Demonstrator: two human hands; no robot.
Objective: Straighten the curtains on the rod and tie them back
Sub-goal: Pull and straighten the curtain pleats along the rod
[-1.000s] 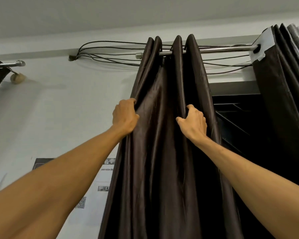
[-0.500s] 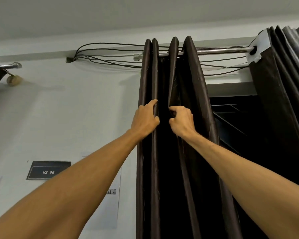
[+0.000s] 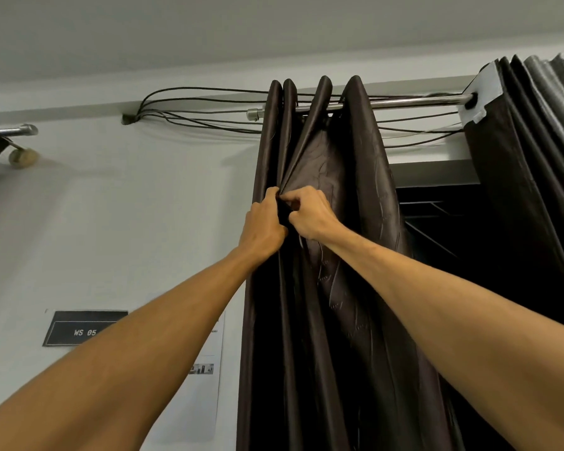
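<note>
A dark brown curtain [image 3: 349, 288] hangs in gathered folds from a silver rod [image 3: 414, 101] at the left side of a window. My left hand [image 3: 263, 222] grips the left folds a little below the rod. Right beside it, my right hand [image 3: 310, 212] pinches the neighbouring folds, knuckles almost touching the left hand. Both arms reach up from the bottom of the view. A second dark curtain [image 3: 534, 164] is bunched at the rod's right end, with a white tab at its top corner.
Black cables [image 3: 192, 109] loop along the wall behind the rod. Another rod end [image 3: 13, 130] with a wall bracket sits at the far left. A black "WS 05" sign [image 3: 85, 328] and a paper sheet hang on the white wall. The dark window opening [image 3: 443, 222] lies between the curtains.
My hands have come together from apart, gathering the spread folds into a tighter bunch. The curtain's left edge has shifted right, uncovering the sign on the wall.
</note>
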